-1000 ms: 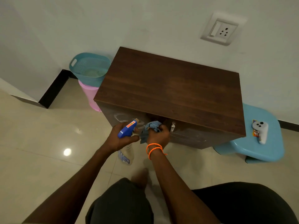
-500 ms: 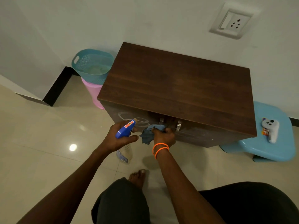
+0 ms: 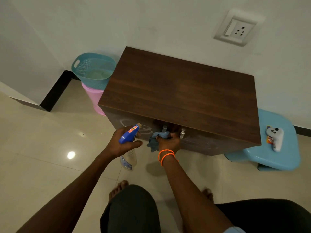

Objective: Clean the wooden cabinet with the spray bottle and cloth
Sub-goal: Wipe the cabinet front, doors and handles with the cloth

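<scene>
Orange label, text unreadable, on spray bottle point(image 3: 128, 137) trigger head.

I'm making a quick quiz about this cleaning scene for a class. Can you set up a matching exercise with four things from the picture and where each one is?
Things:
1. spray bottle
2. cloth
3. teal basket
4. white gadget

Places:
A. on the blue stool
B. stacked on the pink bin, left of the cabinet
C. in the left hand
D. in the right hand, against the cabinet front by the handles

Pairs: 1-C, 2-D, 3-B, 4-A
</scene>
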